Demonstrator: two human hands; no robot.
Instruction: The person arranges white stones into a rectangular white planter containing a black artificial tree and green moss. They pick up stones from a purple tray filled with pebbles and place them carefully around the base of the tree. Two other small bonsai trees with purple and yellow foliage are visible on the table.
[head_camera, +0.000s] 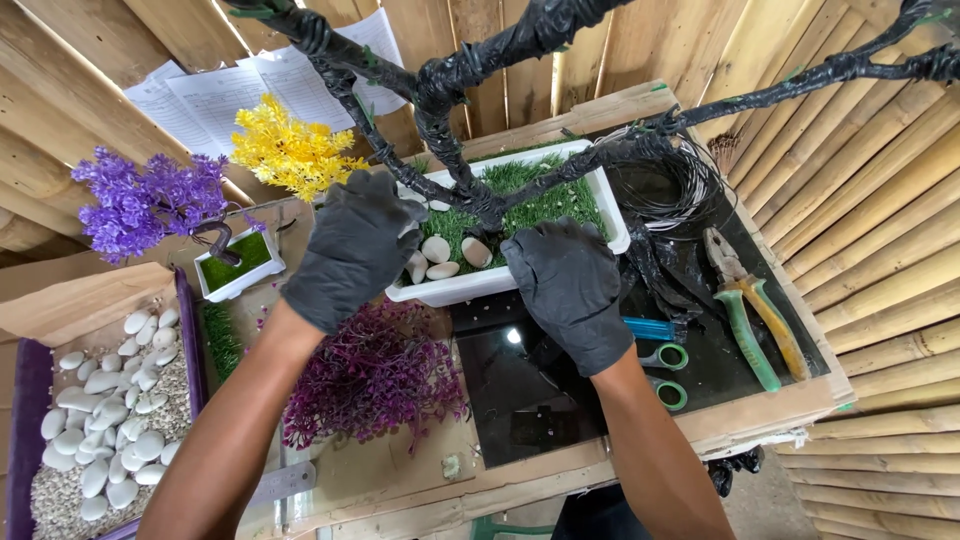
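White rectangular planter (470, 285), lined with green artificial grass, holding a few pale pebbles and a black-wrapped wire tree trunk (455, 120), sits mid-tabletop (560, 410). Both hands wear black gloves: the left hand (352, 245) curls loosely over the planter's left end, the right hand (572, 280) rests fingers-down on its near rim. Far left, white printed sheets (215, 95) lean on the bamboo wall; near left, a cardboard box (80, 300) holds white stones.

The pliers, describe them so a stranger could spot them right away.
Start at the white planter holding the black-wrapped tree trunk. Look right, past the coil of dark wire, to the dark tabletop's right edge. The pliers lie there, the only tool with one green and one yellow handle.
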